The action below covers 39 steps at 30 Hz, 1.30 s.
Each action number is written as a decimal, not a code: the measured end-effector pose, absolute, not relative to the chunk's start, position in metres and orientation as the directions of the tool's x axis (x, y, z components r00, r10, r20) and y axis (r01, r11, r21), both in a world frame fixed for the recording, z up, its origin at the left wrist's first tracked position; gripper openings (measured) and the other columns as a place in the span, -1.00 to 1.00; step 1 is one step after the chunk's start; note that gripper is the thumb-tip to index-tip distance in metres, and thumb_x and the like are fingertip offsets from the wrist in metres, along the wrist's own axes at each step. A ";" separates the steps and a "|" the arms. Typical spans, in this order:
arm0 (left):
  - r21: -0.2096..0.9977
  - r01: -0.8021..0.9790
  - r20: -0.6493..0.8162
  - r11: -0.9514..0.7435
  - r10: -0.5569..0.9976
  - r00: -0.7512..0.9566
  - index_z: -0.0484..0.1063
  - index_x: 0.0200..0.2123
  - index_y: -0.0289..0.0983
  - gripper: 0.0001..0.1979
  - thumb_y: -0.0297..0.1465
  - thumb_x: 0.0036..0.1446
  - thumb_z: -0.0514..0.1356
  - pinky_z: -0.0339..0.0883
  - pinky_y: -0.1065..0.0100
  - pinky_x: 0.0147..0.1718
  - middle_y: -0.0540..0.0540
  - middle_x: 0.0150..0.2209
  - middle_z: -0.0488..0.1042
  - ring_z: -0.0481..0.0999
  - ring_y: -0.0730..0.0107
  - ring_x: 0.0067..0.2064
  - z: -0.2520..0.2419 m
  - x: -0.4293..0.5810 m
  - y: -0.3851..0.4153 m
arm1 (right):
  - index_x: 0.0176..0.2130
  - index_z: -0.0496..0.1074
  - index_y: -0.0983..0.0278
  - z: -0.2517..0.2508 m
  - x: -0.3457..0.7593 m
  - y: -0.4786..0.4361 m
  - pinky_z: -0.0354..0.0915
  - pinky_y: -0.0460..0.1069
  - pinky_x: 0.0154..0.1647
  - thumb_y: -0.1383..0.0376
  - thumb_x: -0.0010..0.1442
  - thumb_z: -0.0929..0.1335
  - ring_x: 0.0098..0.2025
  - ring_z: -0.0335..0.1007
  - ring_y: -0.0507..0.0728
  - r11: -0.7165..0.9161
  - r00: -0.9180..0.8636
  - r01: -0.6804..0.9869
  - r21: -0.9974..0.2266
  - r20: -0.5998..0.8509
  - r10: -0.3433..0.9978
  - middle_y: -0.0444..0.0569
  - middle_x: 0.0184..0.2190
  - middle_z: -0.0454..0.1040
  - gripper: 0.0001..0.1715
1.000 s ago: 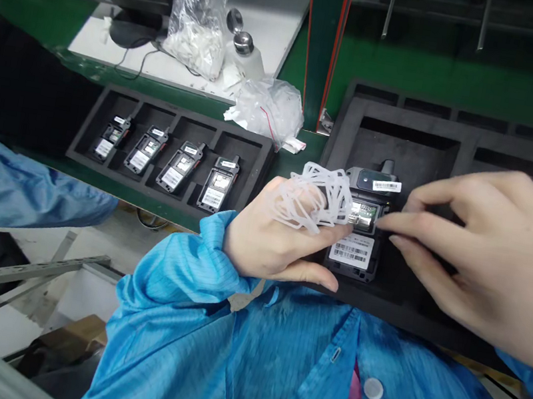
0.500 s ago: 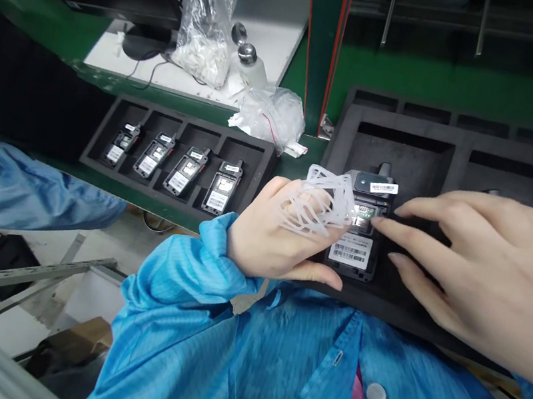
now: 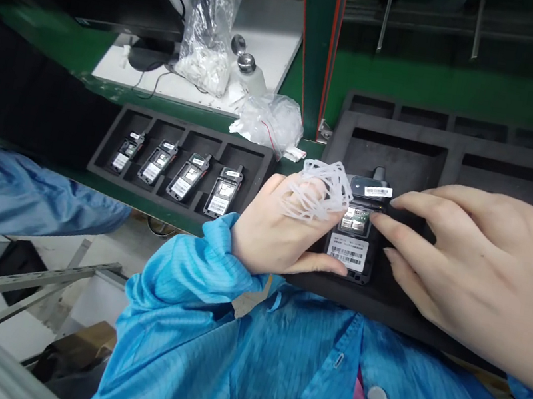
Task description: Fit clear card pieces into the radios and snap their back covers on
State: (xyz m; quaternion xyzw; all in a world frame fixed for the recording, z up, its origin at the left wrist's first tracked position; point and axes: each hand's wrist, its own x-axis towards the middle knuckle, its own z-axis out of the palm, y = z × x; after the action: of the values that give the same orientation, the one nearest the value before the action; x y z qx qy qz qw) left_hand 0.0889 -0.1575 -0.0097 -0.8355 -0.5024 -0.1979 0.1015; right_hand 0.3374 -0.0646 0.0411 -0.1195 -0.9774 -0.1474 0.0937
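Note:
A dark handheld radio (image 3: 355, 276) with a stubby antenna lies face down before me, its back compartment uncovered and white barcode labels showing. My left hand (image 3: 275, 228) grips its left side, the thumb along the lower part; the other fingertips are hidden. Several thin, translucent white frame-shaped gaskets (image 3: 323, 191) hang looped over the fingers of that hand. From the right, my right hand (image 3: 469, 259) reaches in with its fingers apart. One fingertip touches the edge of the metal-lined compartment, and the others are close to the radio's right side. I see nothing held in it.
Several similar radios (image 3: 186, 177) lie in a black compartment tray (image 3: 101, 156) to the left. The black foam tray (image 3: 403, 130) surrounds my work. Behind are a plastic bag of white parts (image 3: 209, 35), a crumpled clear bag (image 3: 276, 120), a dispenser bottle (image 3: 251, 76) and another person's blue sleeve (image 3: 29, 192).
The view has shifted slightly. My right fingertip stays at the compartment edge, and my left hand keeps its place at the radio with the gaskets turned a little.

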 end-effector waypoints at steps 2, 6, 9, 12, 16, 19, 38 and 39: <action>0.041 0.885 0.412 -0.464 0.815 0.408 0.50 0.16 -0.31 -0.18 0.26 0.26 0.02 0.31 0.10 -0.09 -0.38 0.06 0.53 0.52 -0.12 0.05 -0.008 0.090 -0.157 | -0.06 0.51 0.34 0.040 0.338 -0.064 0.27 0.23 -0.07 0.25 0.33 0.27 0.09 0.35 0.38 0.937 -0.956 0.257 0.237 0.207 0.209 0.17 0.03 0.45 -0.69; 0.042 0.892 0.346 -0.450 0.844 0.410 0.50 0.18 -0.28 -0.26 0.19 0.29 0.05 0.32 0.03 -0.02 -0.39 0.14 0.51 0.49 -0.17 0.11 -0.004 0.090 -0.157 | -0.04 0.53 0.34 0.040 0.340 -0.066 0.28 0.24 -0.05 0.27 0.34 0.26 0.10 0.35 0.38 0.951 -0.955 0.255 0.177 0.202 0.218 0.17 0.03 0.44 -0.67; 0.023 0.893 0.336 -0.449 0.845 0.417 0.49 0.20 -0.27 -0.23 0.21 0.27 0.06 0.32 0.03 -0.01 -0.38 0.14 0.51 0.49 -0.17 0.12 -0.003 0.088 -0.158 | -0.02 0.55 0.30 0.039 0.341 -0.069 0.29 0.23 0.03 0.32 0.33 0.28 0.13 0.34 0.36 0.967 -0.956 0.225 0.121 0.218 0.195 0.14 0.05 0.44 -0.68; -0.008 0.893 0.350 -0.451 0.835 0.425 0.49 0.20 -0.27 -0.25 0.20 0.29 0.03 0.32 0.08 -0.06 -0.36 0.09 0.54 0.51 -0.13 0.10 -0.004 0.088 -0.160 | -0.01 0.56 0.27 0.036 0.342 -0.072 0.29 0.22 0.05 0.36 0.32 0.27 0.14 0.33 0.35 0.969 -0.956 0.228 0.097 0.212 0.204 0.12 0.05 0.46 -0.65; 0.011 0.908 0.327 -0.420 0.859 0.394 0.49 0.18 -0.31 -0.27 0.16 0.33 0.01 0.34 0.07 -0.09 -0.38 0.00 0.55 0.54 -0.11 0.03 -0.002 0.093 -0.160 | 0.01 0.55 0.27 0.035 0.344 -0.073 0.28 0.21 0.08 0.32 0.33 0.25 0.16 0.32 0.34 0.965 -0.953 0.248 0.087 0.199 0.227 0.11 0.08 0.47 -0.63; 0.089 0.906 0.266 -0.414 0.886 0.379 0.49 0.18 -0.35 -0.29 0.12 0.35 0.00 0.38 0.03 -0.06 -0.40 -0.02 0.55 0.53 -0.12 0.03 0.002 0.095 -0.157 | -0.01 0.54 0.33 0.037 0.344 -0.071 0.27 0.19 0.05 0.31 0.33 0.26 0.14 0.31 0.34 0.955 -0.942 0.268 0.123 0.243 0.233 0.14 0.07 0.45 -0.65; -0.053 0.931 0.262 -0.361 0.895 0.362 0.52 0.17 -0.28 -0.33 0.10 0.39 -0.04 0.35 0.02 -0.02 -0.37 0.03 0.57 0.52 -0.12 0.10 0.006 0.102 -0.169 | -0.03 0.53 0.33 0.027 0.336 -0.059 0.24 0.13 -0.05 0.35 0.27 0.30 0.09 0.30 0.32 0.926 -0.920 0.305 0.221 0.320 0.227 0.14 0.03 0.44 -0.68; -0.046 0.922 0.270 -0.384 0.884 0.382 0.53 0.18 -0.28 -0.33 0.09 0.39 -0.04 0.35 0.02 0.00 -0.37 0.04 0.56 0.52 -0.11 0.10 0.006 0.102 -0.171 | -0.01 0.53 0.32 0.027 0.336 -0.059 0.24 0.13 -0.04 0.35 0.28 0.29 0.10 0.30 0.32 0.928 -0.919 0.306 0.214 0.323 0.228 0.14 0.04 0.43 -0.67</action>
State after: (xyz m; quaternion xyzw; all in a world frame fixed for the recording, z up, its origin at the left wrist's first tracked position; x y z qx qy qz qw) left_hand 0.1022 -0.1709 0.0062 -0.8258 -0.5467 -0.1010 0.0949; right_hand 0.3360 -0.0587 0.0267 -0.1374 -0.9706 -0.1314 0.1476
